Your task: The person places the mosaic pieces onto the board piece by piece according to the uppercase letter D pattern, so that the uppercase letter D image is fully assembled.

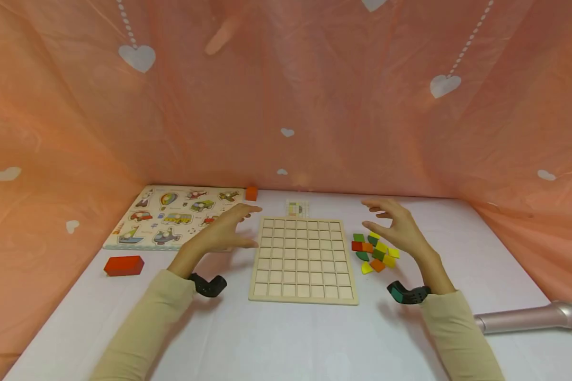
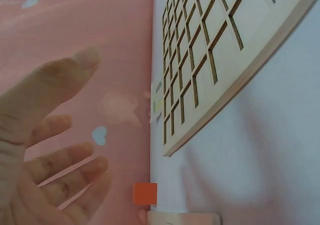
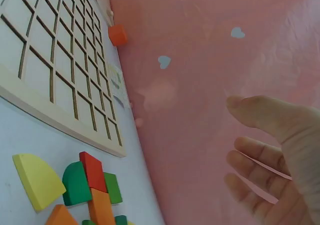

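Note:
A pale wooden grid board (image 1: 303, 262) with bare square cells lies in the middle of the white table. My left hand (image 1: 226, 228) hovers beside its left edge, thumb and fingers spread apart, with nothing held; the left wrist view shows the same spread fingers (image 2: 75, 165). Over on the right, my right hand (image 1: 398, 227) floats above the coloured pieces, also holding nothing, its fingers loosely bent. Those wooden pieces (image 1: 378, 253), red, orange, yellow and green squares and quarter-rounds, lie in a loose cluster right of the board. In the right wrist view a yellow quarter-round (image 3: 39, 181) lies nearest.
A vehicle picture puzzle board (image 1: 171, 217) lies at the back left. One red block (image 1: 124, 265) sits in front of it, an orange-red block (image 1: 251, 193) by its far corner. A small patterned card (image 1: 297, 208) lies behind the grid. A metallic tube (image 1: 524, 319) stretches in at right.

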`<action>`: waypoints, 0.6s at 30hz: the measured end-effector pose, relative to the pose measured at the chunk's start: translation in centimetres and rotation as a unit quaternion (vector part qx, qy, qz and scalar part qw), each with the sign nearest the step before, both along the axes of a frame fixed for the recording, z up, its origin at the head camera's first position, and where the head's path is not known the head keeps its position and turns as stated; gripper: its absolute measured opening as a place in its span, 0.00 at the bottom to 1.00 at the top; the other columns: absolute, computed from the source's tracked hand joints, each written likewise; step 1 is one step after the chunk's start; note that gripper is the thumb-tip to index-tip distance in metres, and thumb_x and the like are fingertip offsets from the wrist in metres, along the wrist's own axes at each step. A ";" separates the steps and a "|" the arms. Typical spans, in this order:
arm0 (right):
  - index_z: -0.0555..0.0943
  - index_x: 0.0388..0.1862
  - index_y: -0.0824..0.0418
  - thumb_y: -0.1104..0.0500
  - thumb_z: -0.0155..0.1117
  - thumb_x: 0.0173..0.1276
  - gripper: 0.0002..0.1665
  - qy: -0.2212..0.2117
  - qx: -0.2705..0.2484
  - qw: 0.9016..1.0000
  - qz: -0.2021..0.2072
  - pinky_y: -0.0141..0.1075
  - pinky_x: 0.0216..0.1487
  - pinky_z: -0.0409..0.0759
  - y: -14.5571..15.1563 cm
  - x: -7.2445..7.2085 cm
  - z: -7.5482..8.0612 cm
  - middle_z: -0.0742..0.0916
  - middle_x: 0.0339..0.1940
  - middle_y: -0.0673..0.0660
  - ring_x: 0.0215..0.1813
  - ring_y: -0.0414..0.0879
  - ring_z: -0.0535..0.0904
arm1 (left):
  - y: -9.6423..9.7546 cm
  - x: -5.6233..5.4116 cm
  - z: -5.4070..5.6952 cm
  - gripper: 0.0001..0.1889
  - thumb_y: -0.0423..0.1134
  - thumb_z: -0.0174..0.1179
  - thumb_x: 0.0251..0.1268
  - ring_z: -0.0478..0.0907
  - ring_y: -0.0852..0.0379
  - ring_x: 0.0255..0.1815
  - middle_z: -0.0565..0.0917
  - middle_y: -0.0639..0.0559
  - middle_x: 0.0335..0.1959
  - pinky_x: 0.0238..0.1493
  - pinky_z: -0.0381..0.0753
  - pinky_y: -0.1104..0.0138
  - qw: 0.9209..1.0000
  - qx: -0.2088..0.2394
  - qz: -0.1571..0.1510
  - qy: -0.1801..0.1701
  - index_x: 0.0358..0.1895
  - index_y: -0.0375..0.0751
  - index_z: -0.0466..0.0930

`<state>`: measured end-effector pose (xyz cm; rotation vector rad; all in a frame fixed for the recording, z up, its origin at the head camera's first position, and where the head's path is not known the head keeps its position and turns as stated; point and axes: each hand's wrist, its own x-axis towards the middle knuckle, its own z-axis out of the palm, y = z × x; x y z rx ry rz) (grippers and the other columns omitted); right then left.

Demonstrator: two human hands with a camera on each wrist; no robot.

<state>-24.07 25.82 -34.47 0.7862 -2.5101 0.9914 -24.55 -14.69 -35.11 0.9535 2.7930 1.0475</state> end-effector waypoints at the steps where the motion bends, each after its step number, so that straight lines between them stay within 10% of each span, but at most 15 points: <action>1: 0.75 0.58 0.64 0.64 0.69 0.57 0.28 -0.009 -0.009 1.000 0.001 0.47 0.51 0.76 0.1 -0.1 -0.2 0.79 0.53 0.60 0.51 0.54 0.76 | 0.1 -0.1 -0.2 0.41 0.41 0.73 0.44 0.68 0.41 0.59 0.68 0.39 0.62 0.58 0.68 0.49 1.000 -0.004 -0.002 -0.005 0.65 0.36 0.64; 14: 0.77 0.56 0.63 0.61 0.67 0.59 0.24 -0.082 -0.066 0.994 -0.009 0.41 0.55 0.75 -0.2 -0.8 -0.9 0.80 0.52 0.58 0.49 0.42 0.76 | 1.0 -1.2 -2.1 0.47 0.42 0.76 0.36 0.64 0.42 0.62 0.64 0.35 0.60 0.65 0.62 0.52 0.993 -0.099 -0.051 -0.044 0.62 0.27 0.62; 18: 0.76 0.56 0.66 0.63 0.66 0.60 0.24 -0.107 -0.067 0.992 -0.002 0.45 0.56 0.74 -0.3 -0.6 -0.8 0.79 0.54 0.61 0.51 0.52 0.77 | 1.1 -1.4 -2.4 0.48 0.43 0.77 0.35 0.62 0.42 0.63 0.64 0.35 0.61 0.66 0.60 0.52 0.990 -0.110 -0.063 -0.055 0.62 0.26 0.62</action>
